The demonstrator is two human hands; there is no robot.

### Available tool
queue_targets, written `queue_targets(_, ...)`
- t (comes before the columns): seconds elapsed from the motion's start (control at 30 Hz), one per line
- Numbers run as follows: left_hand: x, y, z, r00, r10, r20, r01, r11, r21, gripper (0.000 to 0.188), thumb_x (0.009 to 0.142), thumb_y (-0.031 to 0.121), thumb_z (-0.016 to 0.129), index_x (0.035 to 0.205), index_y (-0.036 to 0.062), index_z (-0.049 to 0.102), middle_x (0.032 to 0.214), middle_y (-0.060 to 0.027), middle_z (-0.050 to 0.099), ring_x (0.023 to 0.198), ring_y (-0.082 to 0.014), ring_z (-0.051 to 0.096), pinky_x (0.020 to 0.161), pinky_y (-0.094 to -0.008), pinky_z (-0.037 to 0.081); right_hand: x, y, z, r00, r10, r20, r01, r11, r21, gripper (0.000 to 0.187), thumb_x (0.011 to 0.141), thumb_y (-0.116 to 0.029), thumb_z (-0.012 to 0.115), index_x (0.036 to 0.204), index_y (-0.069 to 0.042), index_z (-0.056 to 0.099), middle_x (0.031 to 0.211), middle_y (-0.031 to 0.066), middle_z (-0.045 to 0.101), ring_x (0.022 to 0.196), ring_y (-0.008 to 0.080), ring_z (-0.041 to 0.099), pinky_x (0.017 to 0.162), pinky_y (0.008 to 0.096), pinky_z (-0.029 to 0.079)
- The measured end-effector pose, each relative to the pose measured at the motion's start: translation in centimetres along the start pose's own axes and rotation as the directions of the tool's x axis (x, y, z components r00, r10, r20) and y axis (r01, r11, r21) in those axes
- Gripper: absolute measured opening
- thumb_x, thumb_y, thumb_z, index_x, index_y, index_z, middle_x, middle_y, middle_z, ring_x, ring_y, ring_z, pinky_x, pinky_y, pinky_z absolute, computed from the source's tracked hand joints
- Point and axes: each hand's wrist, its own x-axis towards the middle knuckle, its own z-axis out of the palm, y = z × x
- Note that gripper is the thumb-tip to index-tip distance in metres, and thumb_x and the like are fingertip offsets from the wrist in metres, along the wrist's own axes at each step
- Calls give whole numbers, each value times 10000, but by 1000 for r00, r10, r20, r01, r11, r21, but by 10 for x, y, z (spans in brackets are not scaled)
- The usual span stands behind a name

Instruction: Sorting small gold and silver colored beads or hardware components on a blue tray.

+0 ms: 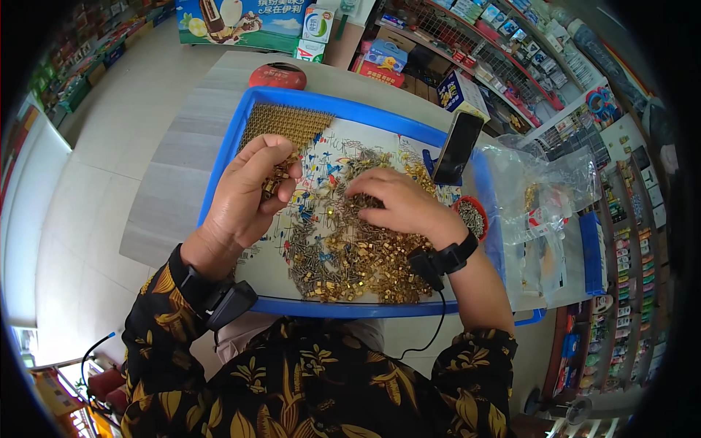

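My left hand (252,186) is raised over the left part of a blue-rimmed tray (343,309). Its fingers curl around several small brass-coloured metal pieces (276,179). My right hand (394,201) reaches down to a heap of small metal parts (372,252) in the middle of the tray, thumb and fingers apart at the pile. What lies right under its fingertips is partly hidden. Gold-coloured pieces and silver screw-like pins mix in the heap. At the tray's far left corner sits a block of brass-coloured pieces in close rows (288,125).
A phone (458,148) stands propped at the tray's right side, near a red bowl of silver parts (471,217). Clear plastic bags (540,182) lie farther right. Beyond the tray's far edge is a red rounded object (278,76). Stocked shelves (504,58) line the right.
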Motion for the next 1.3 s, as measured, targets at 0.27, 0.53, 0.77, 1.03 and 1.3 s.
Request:
queue_targets(0.27,2,0,-3,1000,18,-4,-18,1000,19,135,914,232,554,963,107,541,788,-28,563,579,-86,477,432,-176,277,-3,29,-1,977,179,-118,-183,983,-26,362,763,-72,601,1125,-75,599,1174,115,562,1090,308,542,941,379,440)
queue_targets(0.53,5,3,-7,997,77,-6,-77,997,-24,150,916,228,549,992,99,548,804,-34,565,585,-84,477,429,-179,279,4,2,-6,986,96,-133,-124,968,-218,347,767,-53,556,1111,-69,599,1176,132,558,1062,321,556,914,390,458)
queue_targets(0.77,3,8,-7,993,116,-14,-117,991,-72,176,932,203,520,1060,86,553,816,-39,564,592,-83,477,421,-173,272,28,-91,29,918,-382,-103,393,912,121,254,743,-157,635,983,-75,631,1059,110,595,972,290,581,849,395,466)
queue_targets(1.03,-10,20,-10,997,73,7,-72,988,-140,188,936,179,502,1084,73,549,876,-46,561,632,-84,482,419,-172,275,23,-72,12,968,-96,233,139,975,-172,149,701,-179,661,817,-86,647,878,82,591,846,285,584,766,396,467)
queue_targets(1.3,-16,29,-11,996,80,36,-74,985,-153,181,919,128,490,1078,54,534,910,-52,549,651,-90,476,420,-174,276,39,-33,2,992,53,-110,-55,998,-20,126,760,-186,645,823,-78,639,823,102,586,852,306,580,746,406,473)
